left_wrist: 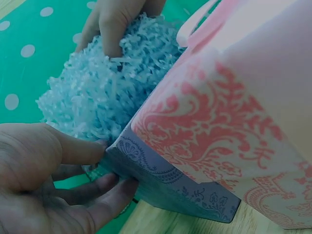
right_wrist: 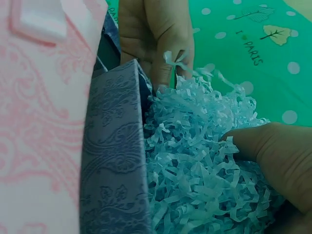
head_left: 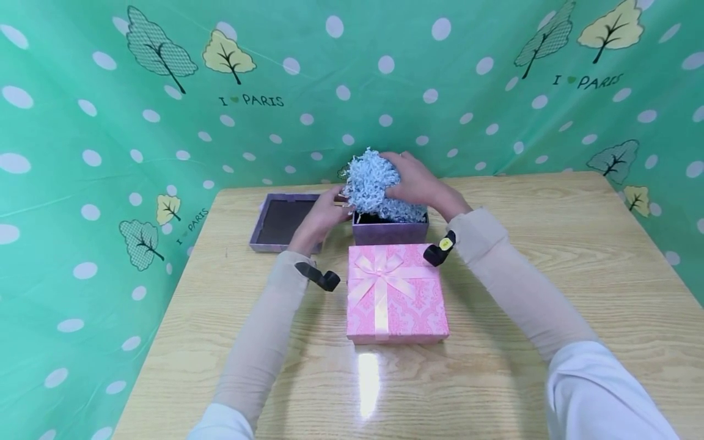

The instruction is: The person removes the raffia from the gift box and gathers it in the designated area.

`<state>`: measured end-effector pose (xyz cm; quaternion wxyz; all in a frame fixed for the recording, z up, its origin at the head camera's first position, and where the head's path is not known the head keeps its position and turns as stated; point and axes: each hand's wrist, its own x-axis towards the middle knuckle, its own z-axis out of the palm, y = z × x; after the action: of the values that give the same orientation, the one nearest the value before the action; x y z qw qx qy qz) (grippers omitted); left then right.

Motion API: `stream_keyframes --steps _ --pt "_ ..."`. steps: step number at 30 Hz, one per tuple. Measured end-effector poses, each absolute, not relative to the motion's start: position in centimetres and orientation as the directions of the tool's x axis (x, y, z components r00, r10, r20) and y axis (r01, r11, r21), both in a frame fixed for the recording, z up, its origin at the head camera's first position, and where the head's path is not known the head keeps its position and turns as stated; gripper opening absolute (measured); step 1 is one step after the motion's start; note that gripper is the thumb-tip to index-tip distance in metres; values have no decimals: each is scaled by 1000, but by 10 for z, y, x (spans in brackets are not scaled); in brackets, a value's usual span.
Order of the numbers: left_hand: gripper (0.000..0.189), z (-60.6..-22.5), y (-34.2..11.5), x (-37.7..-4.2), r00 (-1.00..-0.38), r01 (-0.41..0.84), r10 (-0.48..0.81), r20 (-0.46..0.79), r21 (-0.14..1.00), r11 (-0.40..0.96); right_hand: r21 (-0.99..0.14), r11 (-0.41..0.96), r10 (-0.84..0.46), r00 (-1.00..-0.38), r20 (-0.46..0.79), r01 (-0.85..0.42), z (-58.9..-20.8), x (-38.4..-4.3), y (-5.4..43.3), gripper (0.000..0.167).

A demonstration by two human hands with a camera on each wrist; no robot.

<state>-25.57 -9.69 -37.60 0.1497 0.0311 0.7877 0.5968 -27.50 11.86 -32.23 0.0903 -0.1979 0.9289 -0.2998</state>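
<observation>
Green dotted cloth hangs behind the wooden worktop. Blue shredded paper bulges from the purple box, between both hands. Left of the box, the left hand pinches its edge, thumb opposite fingers; above it, the right hand grips the paper, fingers half-curled. Before the box sits a pink gift box; left of it lies a shallow purple lid.
</observation>
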Motion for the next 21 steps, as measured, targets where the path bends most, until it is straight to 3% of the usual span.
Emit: stream_keyframes --steps 8,21 --pt "37 -376 -98 -254 -954 -110 240 -183 951 287 -593 747 -389 -921 -24 -300 -311 -271 123 84" --pt "56 -375 -97 -256 -936 -187 250 -247 953 239 -602 745 -356 -934 6 -288 -290 -265 132 87"
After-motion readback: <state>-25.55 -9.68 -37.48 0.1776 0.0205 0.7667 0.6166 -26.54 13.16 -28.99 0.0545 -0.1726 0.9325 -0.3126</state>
